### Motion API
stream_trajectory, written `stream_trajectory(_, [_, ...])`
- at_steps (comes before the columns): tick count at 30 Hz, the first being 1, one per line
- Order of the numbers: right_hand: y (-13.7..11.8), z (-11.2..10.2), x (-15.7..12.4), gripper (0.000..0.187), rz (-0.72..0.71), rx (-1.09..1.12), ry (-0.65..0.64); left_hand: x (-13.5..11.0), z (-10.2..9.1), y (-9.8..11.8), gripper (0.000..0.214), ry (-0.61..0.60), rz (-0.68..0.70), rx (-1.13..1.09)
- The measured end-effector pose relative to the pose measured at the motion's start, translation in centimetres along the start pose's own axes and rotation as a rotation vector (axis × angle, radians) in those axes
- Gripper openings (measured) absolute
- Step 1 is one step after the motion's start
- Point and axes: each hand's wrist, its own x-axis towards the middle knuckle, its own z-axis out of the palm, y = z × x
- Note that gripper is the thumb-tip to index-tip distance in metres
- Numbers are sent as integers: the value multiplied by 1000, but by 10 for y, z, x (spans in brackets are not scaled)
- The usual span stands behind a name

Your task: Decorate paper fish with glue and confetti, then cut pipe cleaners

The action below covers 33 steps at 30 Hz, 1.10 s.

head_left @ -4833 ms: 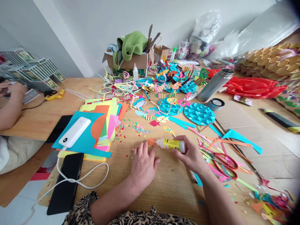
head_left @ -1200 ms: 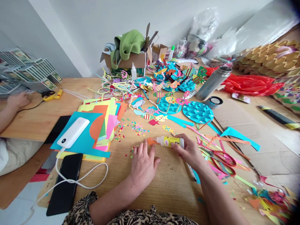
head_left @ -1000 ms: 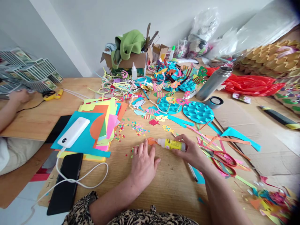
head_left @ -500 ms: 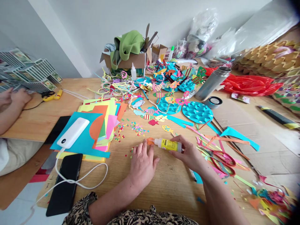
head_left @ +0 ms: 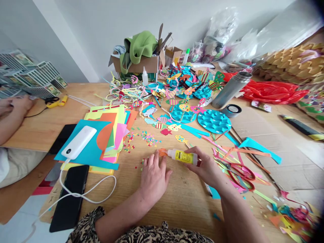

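In my right hand (head_left: 206,167) is a glue bottle (head_left: 184,157) with a yellow label, tipped on its side with the nozzle pointing left. Its tip meets or hovers just over a small orange paper fish (head_left: 162,152) on the table. My left hand (head_left: 154,173) lies flat, fingers stretched out, fingertips at the fish's lower left edge and partly covering it. Tiny coloured paper bits (head_left: 149,138) are scattered beyond my left fingers. A yellow dotted paper fish (head_left: 181,138) and a red paper fish (head_left: 166,132) lie farther back.
Left of my hands are stacked coloured paper (head_left: 116,116), a white power bank (head_left: 79,142) and a black phone (head_left: 69,199). Red scissors (head_left: 241,172) and paper strips lie right. A steel flask (head_left: 231,89) stands behind. Another person's hands (head_left: 21,104) are at far left.
The glue bottle and my right hand have shifted very slightly right in view. My left hand stays in place on the table.
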Motion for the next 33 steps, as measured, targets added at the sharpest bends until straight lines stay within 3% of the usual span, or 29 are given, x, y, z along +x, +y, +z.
stream_trajectory(5, [0, -4, -2, 30, 13, 40, -63, -1, 0, -1, 42, 9, 5, -5])
stream_trajectory(16, [1, -7, -3, 27, -16, -1, -62, -1, -1, -1, 41, 8, 3, -18])
stream_trajectory(21, [-1, -12, -4, 26, -26, -34, -18, -1, -1, -1, 41, 9, 8, -19])
stream_trajectory(29, [-3, -1, 0, 27, -70, -91, 57, 0, -2, 0, 38, 11, 7, -16])
stream_trajectory(33, [-2, -8, -2, 26, -39, -119, 67, -1, -1, 0, 39, 14, 9, -10])
